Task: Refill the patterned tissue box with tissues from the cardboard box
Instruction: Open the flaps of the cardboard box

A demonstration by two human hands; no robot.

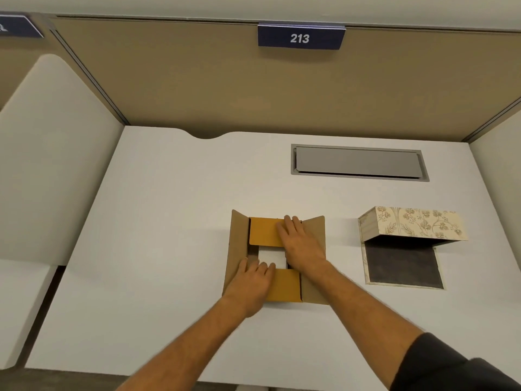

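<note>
pressing open hands [253, 280] [301, 244] on cardboard box [239, 249] flaps, gripping nothing; tissues [272, 256] inside.

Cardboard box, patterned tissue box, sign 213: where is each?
cardboard box [239, 244], head view, on its left outer flap.
patterned tissue box [417, 222], head view, on its floral side.
213 sign [300, 38], head view, on the number.

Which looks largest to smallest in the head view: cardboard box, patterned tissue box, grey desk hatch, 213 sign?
1. cardboard box, flaps spread
2-3. patterned tissue box, lid open, and grey desk hatch: too close to rank
4. 213 sign, though farthest away
</note>
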